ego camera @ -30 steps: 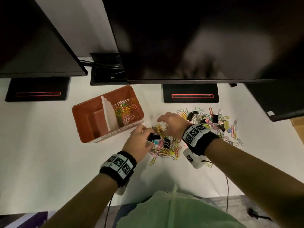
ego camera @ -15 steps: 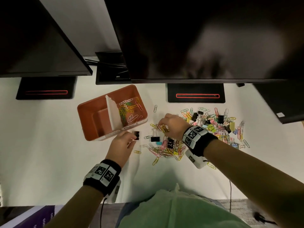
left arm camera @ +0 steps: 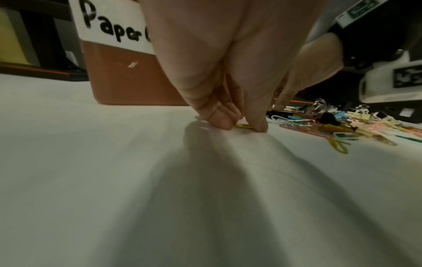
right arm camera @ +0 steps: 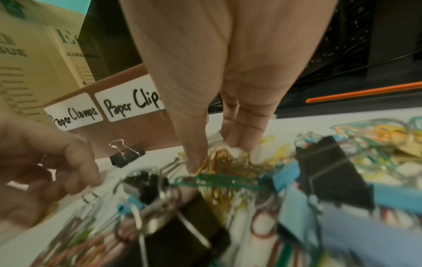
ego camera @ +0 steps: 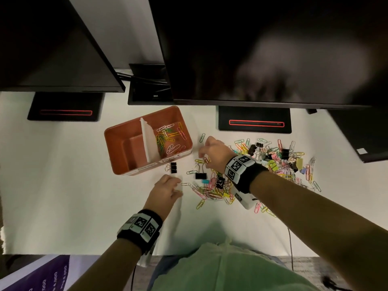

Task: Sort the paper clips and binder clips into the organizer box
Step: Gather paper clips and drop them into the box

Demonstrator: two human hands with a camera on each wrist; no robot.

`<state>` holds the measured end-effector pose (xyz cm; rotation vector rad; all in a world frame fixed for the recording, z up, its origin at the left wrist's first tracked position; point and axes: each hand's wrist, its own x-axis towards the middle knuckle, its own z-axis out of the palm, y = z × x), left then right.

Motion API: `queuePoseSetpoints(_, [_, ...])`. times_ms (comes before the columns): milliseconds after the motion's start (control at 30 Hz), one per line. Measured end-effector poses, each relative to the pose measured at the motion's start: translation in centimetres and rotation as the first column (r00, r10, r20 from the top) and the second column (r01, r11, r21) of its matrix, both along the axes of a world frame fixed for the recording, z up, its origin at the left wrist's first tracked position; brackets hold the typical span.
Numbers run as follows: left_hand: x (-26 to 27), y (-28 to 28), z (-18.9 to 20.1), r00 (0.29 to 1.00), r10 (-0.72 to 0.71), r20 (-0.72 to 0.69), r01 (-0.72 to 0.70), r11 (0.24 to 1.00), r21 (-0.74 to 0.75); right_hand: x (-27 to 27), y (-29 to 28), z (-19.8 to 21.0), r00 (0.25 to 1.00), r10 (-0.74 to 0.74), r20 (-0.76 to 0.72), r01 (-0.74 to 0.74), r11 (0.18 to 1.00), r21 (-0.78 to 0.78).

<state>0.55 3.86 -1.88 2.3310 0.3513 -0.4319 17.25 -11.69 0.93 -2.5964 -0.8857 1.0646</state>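
Observation:
The orange organizer box (ego camera: 115, 141) has a white divider; coloured paper clips (ego camera: 168, 137) lie in its right compartment, labelled "Paper Clips" (right arm camera: 130, 106). The left compartment, labelled "Paper Clamps", looks empty. A black binder clip (ego camera: 173, 167) lies on the table just in front of the box. My left hand (ego camera: 181, 189) pinches a yellow paper clip (left arm camera: 243, 126) flat on the table. At the left edge of the mixed pile (ego camera: 216, 185), my right hand (ego camera: 202, 157) pinches a bunch of yellow and orange paper clips (right arm camera: 219, 159).
A second heap of clips (ego camera: 279, 160) spreads to the right. Two dark monitors overhang the back of the white table (ego camera: 63, 185), with black stands (ego camera: 254, 122) and a cable box (ego camera: 147, 89) behind. The table's near edge is at my body.
My left hand carried the black binder clip from the pile to the box front, let it go, and drew back to a yellow paper clip. My right hand shifted slightly left.

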Motion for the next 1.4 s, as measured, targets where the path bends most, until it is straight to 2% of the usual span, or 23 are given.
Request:
queuePoseSetpoints(100, [0.5,0.2,-0.3,0.998,0.045,0.050,-0.044,0.999,-0.019,-0.1,-0.1,-0.3,0.999,-0.048,-0.026,0.049,0.999,0.014])
queuePoseSetpoints(200, [0.9,0.4,-0.6,0.999,0.026,0.036,-0.026,1.000,-0.015,0.2,-0.5,-0.5,0.991,-0.108,-0.080,0.110,0.993,0.031])
queuePoseSetpoints(300, [1.2,0.4,-0.8,0.999,-0.045,-0.006,0.046,0.998,0.039,0.4,-0.8,-0.6,0.985,-0.129,-0.113,0.134,0.990,0.038])
queuePoseSetpoints(400, [1.0,0.2,-0.7,0.988,-0.147,0.055,0.144,0.988,0.055,0.5,-1.2,-0.4,0.982,-0.142,-0.127,0.152,0.985,0.075])
queuePoseSetpoints(533, [1.1,-1.0,0.1,0.929,-0.333,0.162,0.317,0.941,0.118,1.1,-1.3,0.4,0.986,-0.156,-0.054,0.163,0.973,0.161])
queuePoseSetpoints(633, [1.4,-1.9,0.1,0.900,-0.393,0.187,0.370,0.917,0.150,1.7,-0.5,0.7,0.986,-0.169,0.009,0.163,0.961,0.222])
queuePoseSetpoints(833, [2.3,-3.1,0.0,0.933,-0.301,0.196,0.288,0.953,0.095,2.6,1.3,-0.1,0.991,-0.128,0.040,0.117,0.973,0.199])
queuePoseSetpoints(1000, [2.7,-3.0,-0.5,0.970,-0.166,0.178,0.165,0.986,0.017,3.2,0.9,-0.1,0.995,0.028,0.091,-0.035,0.997,0.067])
queuePoseSetpoints(1100, [2.9,-2.9,-0.5,0.968,-0.167,0.190,0.169,0.986,0.002,3.0,0.5,-0.2,0.995,0.097,0.030,-0.097,0.995,-0.018])
queuePoseSetpoints(1167, [2.9,-2.9,-0.6,0.967,-0.178,0.183,0.182,0.983,-0.005,2.6,0.3,-0.4,0.990,0.131,0.043,-0.129,0.991,-0.042])
queuePoseSetpoints(1400, [3.3,-2.4,-0.6,0.944,-0.316,0.095,0.322,0.945,-0.059,1.7,-0.2,-0.8,0.985,0.144,0.090,-0.152,0.985,0.082])
